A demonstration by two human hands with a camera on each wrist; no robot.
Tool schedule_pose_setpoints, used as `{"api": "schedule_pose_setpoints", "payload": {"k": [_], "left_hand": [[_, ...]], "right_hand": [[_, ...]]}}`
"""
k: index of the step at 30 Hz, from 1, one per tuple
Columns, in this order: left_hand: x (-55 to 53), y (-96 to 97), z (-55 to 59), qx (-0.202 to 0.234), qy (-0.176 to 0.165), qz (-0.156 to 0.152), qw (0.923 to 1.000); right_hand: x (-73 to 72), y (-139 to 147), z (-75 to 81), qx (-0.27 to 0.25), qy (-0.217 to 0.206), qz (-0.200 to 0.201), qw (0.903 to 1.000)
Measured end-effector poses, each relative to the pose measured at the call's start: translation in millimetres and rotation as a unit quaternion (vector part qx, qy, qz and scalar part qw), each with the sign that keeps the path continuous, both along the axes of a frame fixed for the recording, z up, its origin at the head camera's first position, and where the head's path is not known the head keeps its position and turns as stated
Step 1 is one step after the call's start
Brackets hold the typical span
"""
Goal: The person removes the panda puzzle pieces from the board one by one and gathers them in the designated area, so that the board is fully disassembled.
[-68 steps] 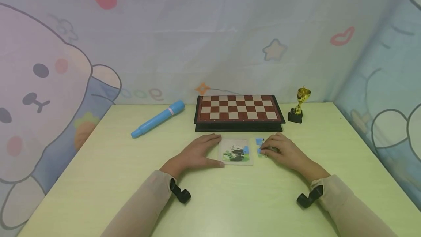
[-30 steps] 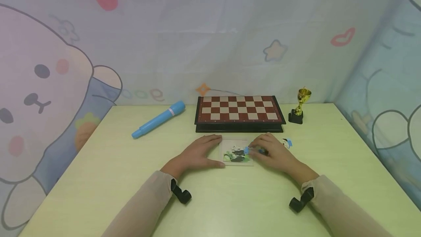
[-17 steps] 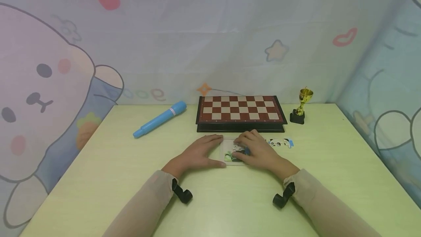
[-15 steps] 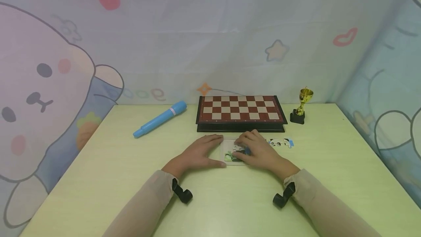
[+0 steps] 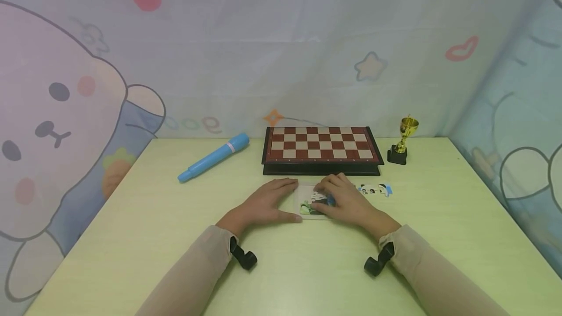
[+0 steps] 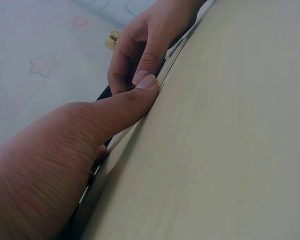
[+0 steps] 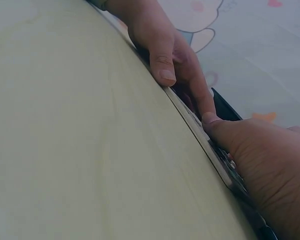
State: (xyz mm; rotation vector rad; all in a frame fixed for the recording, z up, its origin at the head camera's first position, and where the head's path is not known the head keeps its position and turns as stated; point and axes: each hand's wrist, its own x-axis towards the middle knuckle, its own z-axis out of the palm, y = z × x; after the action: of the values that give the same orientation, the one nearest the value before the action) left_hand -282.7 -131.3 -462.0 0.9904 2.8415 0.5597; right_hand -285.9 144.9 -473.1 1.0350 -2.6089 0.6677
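Note:
A flat white puzzle tray (image 5: 302,191) lies on the table in the head view, partly filled with panda-picture pieces (image 5: 306,207) along its lower part. My left hand (image 5: 263,205) holds the tray's left side, fingers at the far corner and thumb at the near one. Over the tray's right half, my right hand (image 5: 347,202) bends its fingers and thumb down onto a puzzle piece (image 5: 320,198); the palm hides much of the picture. In the left wrist view the left thumb (image 6: 140,95) lies along the tray's edge, close to the right fingertips.
Loose panda-face pieces (image 5: 375,189) lie just right of the right hand. Behind the tray sits a chessboard box (image 5: 322,167). A blue marker-shaped tube (image 5: 213,158) lies at the back left, and a small gold trophy cup (image 5: 401,138) stands at the back right.
My right hand has moved left from the loose pieces onto the tray, uncovering the panda-face pieces. During the last half second both hands stay almost still. The left hand has kept its place.

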Motion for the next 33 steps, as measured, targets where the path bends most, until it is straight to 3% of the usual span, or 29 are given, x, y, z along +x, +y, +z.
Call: {"api": "schedule_pose_setpoints", "payload": {"k": [11,21,33], "left_hand": [[-2.3,-1.2,-3.0,-0.003,0.006,-0.003,1.0],[-0.8,-1.0,-2.1,-0.001,0.007,-0.001,1.0],[-0.4,-0.3,-2.8,-0.002,0.006,0.004,1.0]], "right_hand": [[0.8,-0.8,3.5,-0.032,-0.045,0.015,0.9984],[5.8,0.7,5.0,-0.078,-0.065,0.06,0.993],[4.5,1.0,5.2,-0.125,-0.019,0.079,0.9888]]}}
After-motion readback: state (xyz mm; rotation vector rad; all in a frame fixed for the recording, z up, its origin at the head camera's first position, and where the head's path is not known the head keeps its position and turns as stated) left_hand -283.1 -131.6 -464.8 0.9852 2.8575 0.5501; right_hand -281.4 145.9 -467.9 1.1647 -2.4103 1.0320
